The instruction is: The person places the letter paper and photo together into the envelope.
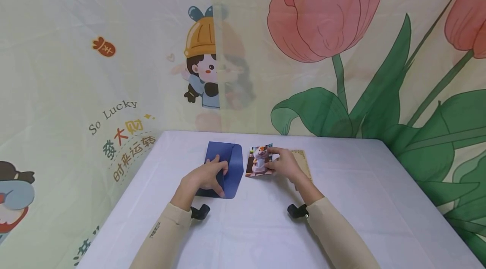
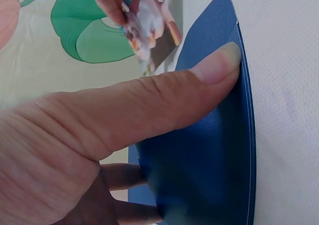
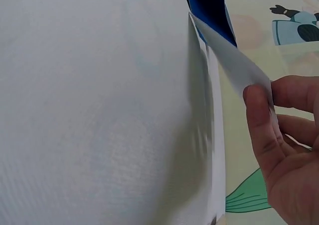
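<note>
A dark blue envelope [image 1: 234,172] lies on the table with its flap toward the right. My left hand [image 1: 205,175] holds it, thumb along the near edge and fingers farther up by the pocket's mouth. In the left wrist view the thumb presses on the blue paper [image 2: 209,150], and some fingertips are hidden behind it. Right of the envelope, my right hand [image 1: 284,165] pinches a picture card [image 1: 260,161] by its right side. The card shows a cartoon animal in a pale apron. Its white back [image 3: 232,60] faces the right wrist camera, tilted up off the table.
A cream card with a gold ornamental border [image 1: 301,161] lies partly behind the right hand. White cloth covers the table [image 1: 341,184]. Printed curtains [image 1: 243,121] hang behind the table's far edge. Each wrist carries a small black camera [image 1: 201,212].
</note>
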Demonstrator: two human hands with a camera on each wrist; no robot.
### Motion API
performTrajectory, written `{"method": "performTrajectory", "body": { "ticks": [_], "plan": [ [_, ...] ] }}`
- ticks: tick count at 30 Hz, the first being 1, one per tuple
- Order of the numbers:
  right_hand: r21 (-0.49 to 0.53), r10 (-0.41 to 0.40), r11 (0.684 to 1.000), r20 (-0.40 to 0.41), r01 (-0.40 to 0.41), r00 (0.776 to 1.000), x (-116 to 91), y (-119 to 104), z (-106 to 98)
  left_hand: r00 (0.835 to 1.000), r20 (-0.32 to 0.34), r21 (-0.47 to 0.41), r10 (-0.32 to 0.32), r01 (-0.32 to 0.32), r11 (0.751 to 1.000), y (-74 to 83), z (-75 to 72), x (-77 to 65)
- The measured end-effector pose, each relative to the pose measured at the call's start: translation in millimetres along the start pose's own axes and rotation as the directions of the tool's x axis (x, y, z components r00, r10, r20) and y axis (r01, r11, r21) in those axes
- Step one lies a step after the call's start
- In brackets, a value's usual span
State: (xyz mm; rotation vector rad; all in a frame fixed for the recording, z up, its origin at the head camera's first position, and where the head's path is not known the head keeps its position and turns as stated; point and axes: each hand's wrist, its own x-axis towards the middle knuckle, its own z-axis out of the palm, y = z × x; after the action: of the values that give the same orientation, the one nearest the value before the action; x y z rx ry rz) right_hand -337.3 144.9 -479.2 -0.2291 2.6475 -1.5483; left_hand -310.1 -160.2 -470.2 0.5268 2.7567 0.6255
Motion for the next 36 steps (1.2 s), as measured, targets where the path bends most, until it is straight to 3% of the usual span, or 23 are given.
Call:
{"method": "performTrajectory", "body": {
  "ticks": [11, 14, 21, 29, 36],
  "plan": [
    [0.07, -0.029, 0.997, -0.019, 0.03, 0.999, 1.5, -7.3, 4.6, 1.0, 0.01, 0.004, -0.013, 0.013, 1.0, 0.0, -0.6, -0.3],
    [0.096, -0.035, 0.995, 0.008, 0.034, 0.999, 0.1, -9.4, 6.2, 1.0, 0.01, 0.006, -0.019, 0.019, 1.0, 0.6, -1.1, -0.8],
    [0.065, -0.033, 0.998, 0.088, 0.028, 0.996, -1.4, -10.2, 11.5, 0.999, 0.011, 0.004, -0.033, 0.033, 0.999, 3.1, -2.1, -2.1],
    [-0.026, -0.075, 0.997, 0.072, 0.077, 0.995, -0.8, -17.3, 20.6, 0.999, 0.014, 0.008, -0.038, 0.038, 0.999, 1.8, -2.6, -1.7],
    [-0.028, -0.078, 0.996, 0.101, 0.081, 0.992, -0.7, -20.4, 31.2, 0.999, 0.024, 0.004, -0.028, 0.028, 1.0, 2.5, -3.2, -3.4]
  ]
}}
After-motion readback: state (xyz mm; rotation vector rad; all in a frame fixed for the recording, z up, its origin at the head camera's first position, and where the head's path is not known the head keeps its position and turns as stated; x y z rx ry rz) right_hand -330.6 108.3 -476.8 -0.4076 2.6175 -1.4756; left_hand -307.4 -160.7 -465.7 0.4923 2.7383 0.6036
